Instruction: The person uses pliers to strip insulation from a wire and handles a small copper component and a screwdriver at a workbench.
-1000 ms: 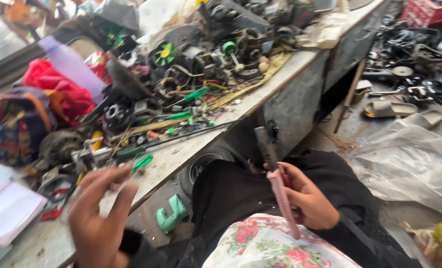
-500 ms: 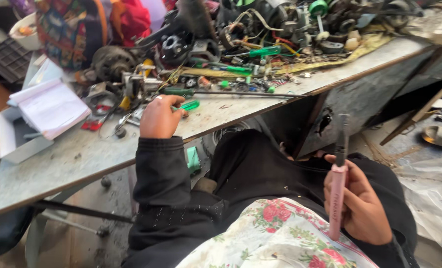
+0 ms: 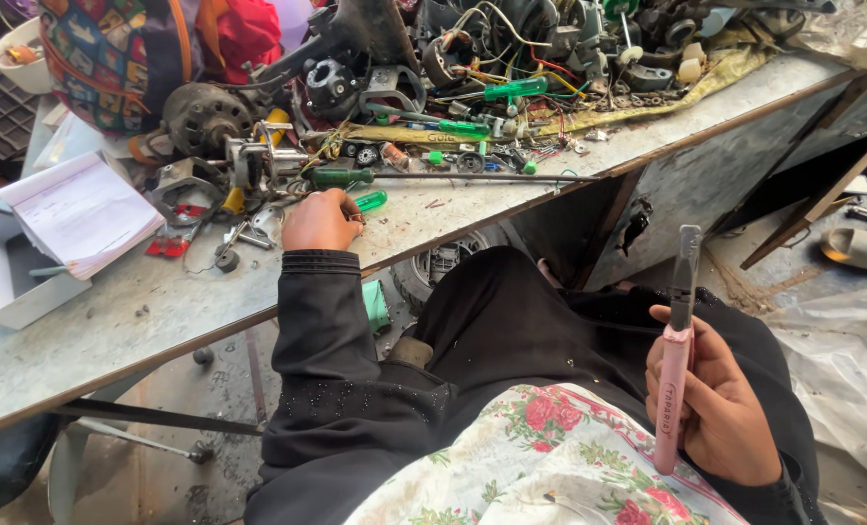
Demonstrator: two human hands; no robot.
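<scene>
Gripping a pink-handled tool (image 3: pixel 675 379) upright, the right hand (image 3: pixel 720 413) waits while the left hand (image 3: pixel 321 222) closes on a green screwdriver (image 3: pixel 369 201) near the counter (image 3: pixel 141 321) edge.

pink-handled tool (image 3: pixel 675 379) stood upright over lap, dark metal blade on top. green-handled screwdriver (image 3: pixel 369 201) lay on table near edge, tilted, half hidden by knuckles.

My left hand (image 3: pixel 321 221) covers green-handled screwdriver (image 3: pixel 370 200), only tip of handle showing. Patterned bag (image 3: pixel 112 58) cut off by top edge. My fingertips hidden, perhaps gripping it.
</scene>
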